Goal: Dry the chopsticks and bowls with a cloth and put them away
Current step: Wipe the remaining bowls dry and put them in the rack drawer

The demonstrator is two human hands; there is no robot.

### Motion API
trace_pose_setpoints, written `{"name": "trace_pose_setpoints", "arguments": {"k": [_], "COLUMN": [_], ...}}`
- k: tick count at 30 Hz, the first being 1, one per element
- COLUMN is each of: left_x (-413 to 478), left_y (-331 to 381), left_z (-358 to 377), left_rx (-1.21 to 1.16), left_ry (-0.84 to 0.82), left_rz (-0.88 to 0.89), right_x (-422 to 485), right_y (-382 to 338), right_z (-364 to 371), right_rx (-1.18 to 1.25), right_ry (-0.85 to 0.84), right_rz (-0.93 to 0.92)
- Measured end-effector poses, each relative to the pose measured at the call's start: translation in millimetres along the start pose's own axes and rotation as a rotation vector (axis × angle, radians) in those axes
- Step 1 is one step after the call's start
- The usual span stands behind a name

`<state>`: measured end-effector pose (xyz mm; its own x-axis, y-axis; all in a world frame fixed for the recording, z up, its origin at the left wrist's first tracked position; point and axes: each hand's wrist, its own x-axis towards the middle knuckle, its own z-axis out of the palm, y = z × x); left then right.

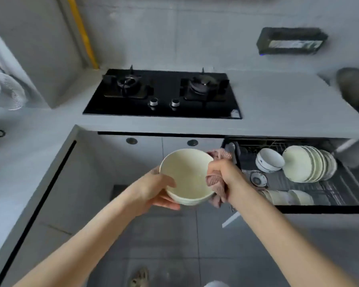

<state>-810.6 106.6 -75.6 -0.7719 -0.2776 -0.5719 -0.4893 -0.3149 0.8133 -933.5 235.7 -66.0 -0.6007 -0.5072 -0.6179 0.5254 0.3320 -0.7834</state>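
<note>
A cream bowl (pixel 187 175) is held in front of me over the floor, tilted with its opening toward me. My left hand (pixel 153 189) grips its left rim and underside. My right hand (pixel 226 175) presses a pink cloth (pixel 216 183) against the bowl's right rim; more of the cloth sticks out above the hand. To the right, an open drawer rack (pixel 340 195) holds a row of cream bowls (pixel 311 162) on edge, a white bowl with a blue band (pixel 268 159), a small dish (pixel 258 179) and more bowls (pixel 286 196) at the front. No chopsticks are visible.
A black two-burner gas hob (pixel 164 94) is set in the grey counter (pixel 278 104) behind the drawer. The counter runs along the left side too. A black box (pixel 290 41) hangs on the wall. Grey floor tiles lie below, with a slipper (pixel 139 278) near the bottom edge.
</note>
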Motion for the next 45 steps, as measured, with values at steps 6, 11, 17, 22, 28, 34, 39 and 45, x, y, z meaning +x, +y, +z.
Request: {"name": "trace_pose_setpoints", "arguments": {"k": [6,11,17,22,28,34,39,45], "left_x": [66.5,146.0,244.6,332.0,409.6,447.9,457.1,448.4], "left_y": [29.2,36.4,45.1,74.9,76.3,56.7,37.6,12.8], "left_z": [99.8,186.1,292.3,349.0,382.2,411.2,428.2,422.9], "left_rx": [0.12,0.215,0.299,0.315,0.416,0.41,0.305,0.106], "left_ry": [-0.166,-0.419,-0.673,-0.47,-0.292,-0.183,-0.009,0.199], "left_rz": [0.028,-0.125,-0.127,-0.142,-0.255,-0.334,-0.427,-0.517], "right_x": [-17.2,-16.0,13.6,69.2,174.1,255.0,305.9,339.6], "right_y": [29.2,40.3,33.1,20.8,42.3,98.8,145.8,172.2], "right_z": [-110.1,-207.2,-330.1,-457.9,-578.1,-623.8,-646.9,-638.6], "right_rx": [0.477,0.588,0.463,0.25,-0.543,-1.036,-1.019,-1.003], "right_ry": [-0.018,0.129,0.548,0.835,0.866,0.525,0.395,0.271], "right_rz": [-0.022,-0.236,-0.283,-0.062,0.133,0.209,0.207,0.202]}}
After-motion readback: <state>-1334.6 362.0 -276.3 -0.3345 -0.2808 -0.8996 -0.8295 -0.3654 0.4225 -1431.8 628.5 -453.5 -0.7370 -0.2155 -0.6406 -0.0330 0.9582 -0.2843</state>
